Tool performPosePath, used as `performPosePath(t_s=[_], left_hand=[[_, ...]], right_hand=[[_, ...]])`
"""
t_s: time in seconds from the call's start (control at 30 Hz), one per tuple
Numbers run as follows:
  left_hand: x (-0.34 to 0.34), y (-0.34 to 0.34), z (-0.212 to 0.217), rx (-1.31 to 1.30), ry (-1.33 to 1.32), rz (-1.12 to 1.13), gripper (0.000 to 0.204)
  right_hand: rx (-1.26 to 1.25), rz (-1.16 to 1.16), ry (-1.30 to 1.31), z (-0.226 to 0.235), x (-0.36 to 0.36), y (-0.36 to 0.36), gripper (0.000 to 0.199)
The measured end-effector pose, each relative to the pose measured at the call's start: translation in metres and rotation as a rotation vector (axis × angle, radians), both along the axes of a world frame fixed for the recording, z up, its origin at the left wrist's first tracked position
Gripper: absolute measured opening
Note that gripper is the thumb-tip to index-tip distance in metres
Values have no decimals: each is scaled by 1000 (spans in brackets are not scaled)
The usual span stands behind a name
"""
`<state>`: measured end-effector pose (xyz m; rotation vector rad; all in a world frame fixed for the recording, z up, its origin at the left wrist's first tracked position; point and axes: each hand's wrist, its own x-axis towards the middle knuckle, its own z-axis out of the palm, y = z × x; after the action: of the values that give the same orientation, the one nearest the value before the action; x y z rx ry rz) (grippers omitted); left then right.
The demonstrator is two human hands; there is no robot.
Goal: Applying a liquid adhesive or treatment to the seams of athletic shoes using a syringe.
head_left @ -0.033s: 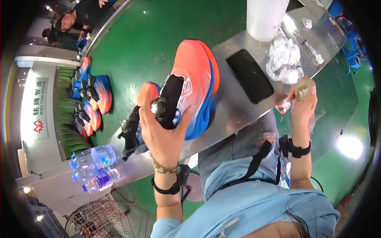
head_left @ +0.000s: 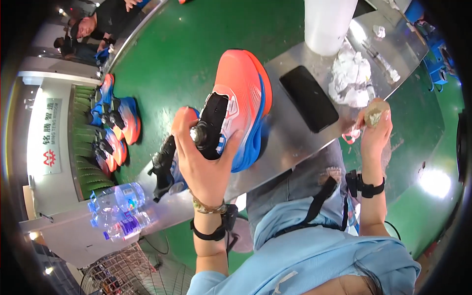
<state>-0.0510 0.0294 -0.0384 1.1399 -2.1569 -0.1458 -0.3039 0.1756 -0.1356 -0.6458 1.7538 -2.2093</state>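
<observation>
My left hand (head_left: 205,169) is closed around the heel end of an orange and blue running shoe (head_left: 241,83), thumb on its near side. The shoe rests with its toe pointing away over the metal table (head_left: 287,142). A black tongue and a metallic knob (head_left: 200,133) show at its opening, by my fingers. Behind the hand lies a second orange and blue shoe (head_left: 186,116), partly hidden. To the right, beyond the table edge, my right hand (head_left: 377,135) grips a small tan lump (head_left: 376,112), perhaps a sponge. A pink loop (head_left: 351,136) hangs beside its fingers.
On the table are a black phone (head_left: 309,98), a white container (head_left: 328,27), crumpled white paper (head_left: 350,76) and a clear tube (head_left: 386,65). Plastic bottles (head_left: 118,196) stand at left near a fan (head_left: 129,270). More shoes (head_left: 125,118) sit farther left. A person (head_left: 110,22) is at upper left.
The shoes at far left have shifted slightly down, and an orange tip has appeared at the top edge. My left hand has moved a touch to the right; the right hand is nearly unchanged.
</observation>
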Motion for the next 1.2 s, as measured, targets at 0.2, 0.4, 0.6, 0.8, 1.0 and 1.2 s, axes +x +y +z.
performPosePath(t_s=[0.2, 0.4, 0.6, 0.8, 1.0, 1.2], left_hand=[[-4, 11, 5, 132, 31, -59, 63], [11, 20, 6, 12, -9, -50, 60], [18, 30, 10, 18, 4, -37, 62], [17, 15, 3, 217, -180, -1, 54], [-3, 16, 9, 210, -422, 148, 52], [-15, 19, 9, 181, -442, 63, 47]], right_hand=[[-15, 12, 24, 1, -10, 4, 42], [-76, 71, -21, -9, -10, 1, 42], [-61, 124, -71, -13, 0, -8, 44], [-30, 107, -79, -11, 6, -7, 46], [-54, 97, -102, -8, 5, -2, 47], [-10, 51, -115, -9, 6, 3, 45]])
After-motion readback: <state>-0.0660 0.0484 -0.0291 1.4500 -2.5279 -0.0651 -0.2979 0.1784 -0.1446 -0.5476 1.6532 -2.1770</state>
